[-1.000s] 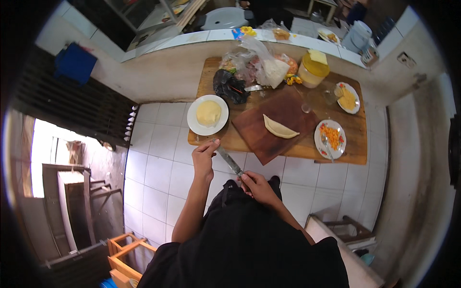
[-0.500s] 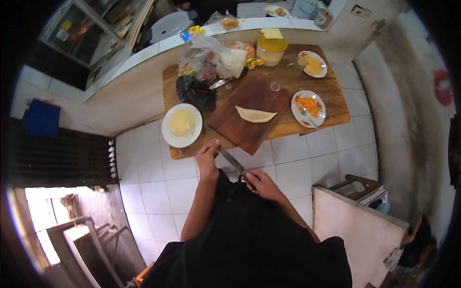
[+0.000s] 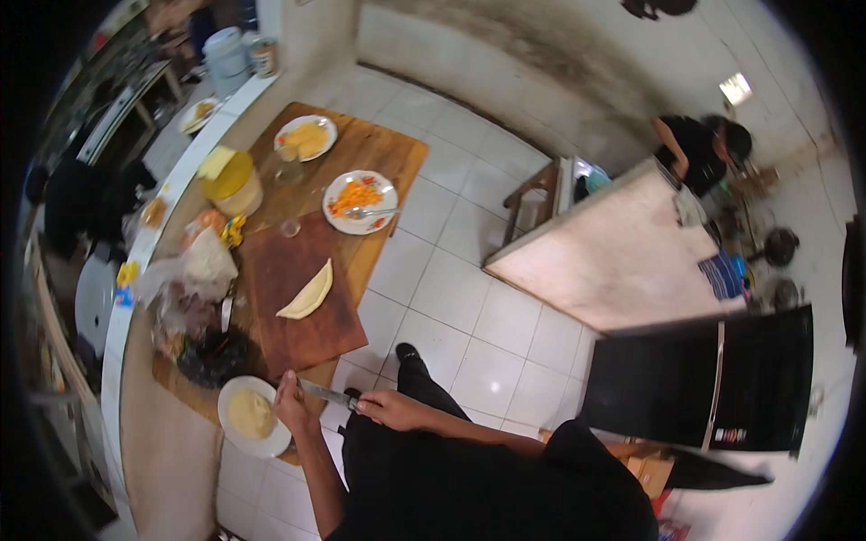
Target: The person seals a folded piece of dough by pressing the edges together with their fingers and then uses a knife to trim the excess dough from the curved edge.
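A knife (image 3: 323,392) is held level in front of my body, near the table's front edge. My right hand (image 3: 391,410) is wrapped round its dark handle. The fingers of my left hand (image 3: 290,402) are closed at the tip end of the blade. On the brown cutting board (image 3: 271,268) lies a half-moon of pale folded dough (image 3: 309,293), apart from both hands. Close by my left hand, a white plate (image 3: 236,440) bears a lump of pale dough (image 3: 250,413).
On the wooden table (image 3: 403,155) stand a plate (image 3: 388,185) of diced orange filling with a spoon, a plate (image 3: 331,132) of yellow pieces, a yellow-lidded tub (image 3: 236,191) and bags (image 3: 209,261). One person (image 3: 693,149) is behind the low wall (image 3: 613,248); another (image 3: 86,203) is beyond the ledge.
My view has swung to the right, bringing the black fridge and a person behind the low wall into sight. Both hands keep hold of the knife; the folded dough stays on the board.
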The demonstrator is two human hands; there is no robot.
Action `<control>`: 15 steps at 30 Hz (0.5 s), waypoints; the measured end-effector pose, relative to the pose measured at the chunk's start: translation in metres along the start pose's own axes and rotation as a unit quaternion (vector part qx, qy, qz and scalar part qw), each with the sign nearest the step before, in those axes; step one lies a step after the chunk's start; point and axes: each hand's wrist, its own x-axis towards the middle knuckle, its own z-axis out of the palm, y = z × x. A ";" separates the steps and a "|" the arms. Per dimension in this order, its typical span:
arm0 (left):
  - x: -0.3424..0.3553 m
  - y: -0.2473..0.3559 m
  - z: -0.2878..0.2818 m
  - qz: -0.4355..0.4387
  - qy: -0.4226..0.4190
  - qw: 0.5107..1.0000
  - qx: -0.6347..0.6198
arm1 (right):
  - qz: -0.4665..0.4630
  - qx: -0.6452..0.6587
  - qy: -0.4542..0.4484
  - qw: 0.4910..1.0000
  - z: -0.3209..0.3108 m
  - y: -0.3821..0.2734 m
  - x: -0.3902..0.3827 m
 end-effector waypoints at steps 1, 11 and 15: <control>0.003 -0.008 -0.002 -0.008 -0.023 1.000 0.006 | -0.002 -0.006 0.018 1.000 0.001 -0.002 -0.007; -0.015 0.019 0.038 -0.021 0.069 0.996 -0.043 | 0.056 -0.024 -0.009 0.998 -0.049 0.002 0.007; 0.028 0.044 0.002 0.084 0.150 0.982 0.080 | 0.112 -0.013 0.068 0.991 -0.091 0.001 0.021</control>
